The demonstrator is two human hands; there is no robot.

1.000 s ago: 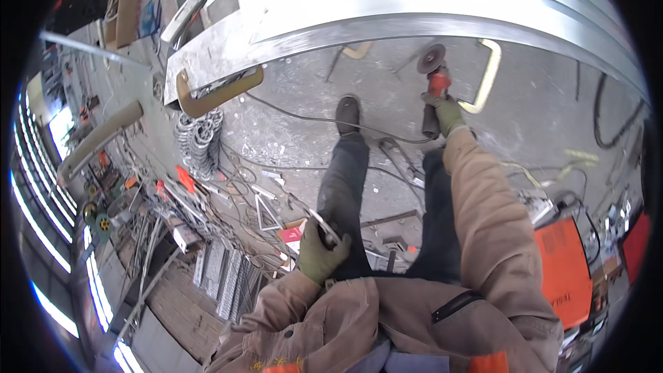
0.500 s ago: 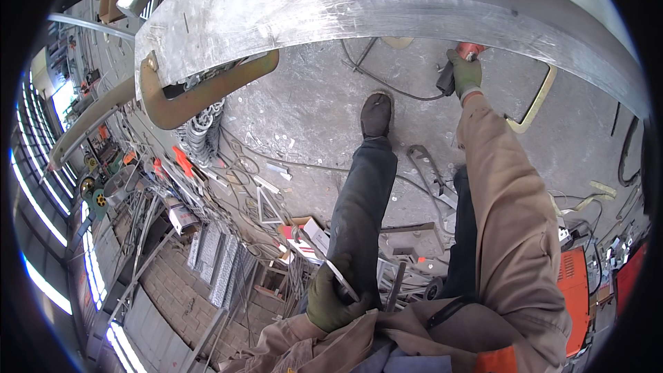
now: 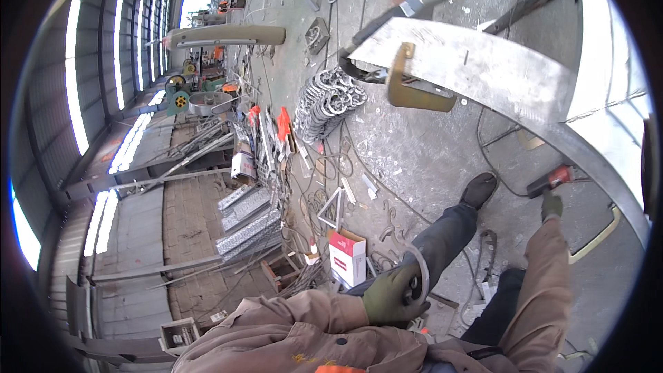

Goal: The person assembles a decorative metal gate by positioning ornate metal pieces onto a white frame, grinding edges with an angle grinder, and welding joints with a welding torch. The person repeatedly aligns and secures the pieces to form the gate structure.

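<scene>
My left hand (image 3: pixel 392 298), in a green glove, is closed round a curved grey metal scroll (image 3: pixel 423 262) in front of my body. The scroll's hooked upper end points away from me. My right hand (image 3: pixel 551 206), gloved too, reaches down at the right, at the near side of a red and black power tool (image 3: pixel 549 181) lying on the floor. Its fingers are small and blurred, so their grip on the tool is unclear. Beyond the hands stands a curved metal plate (image 3: pixel 476 59), with a brownish C-shaped piece (image 3: pixel 407 90) at its near edge.
A heap of similar metal scrolls (image 3: pixel 328 103) lies on the floor ahead. A white and red carton (image 3: pixel 347 259), a triangular metal frame (image 3: pixel 331 208) and loose cables lie left of my leg. Ridged metal strips (image 3: pixel 250 221) are stacked farther left. A yellowish bent bar (image 3: pixel 599 235) lies at right.
My view has swung left, so the plate and floor appear farther right. The left hand, still holding the scroll, has come up. The right hand now sits less over the tool.
</scene>
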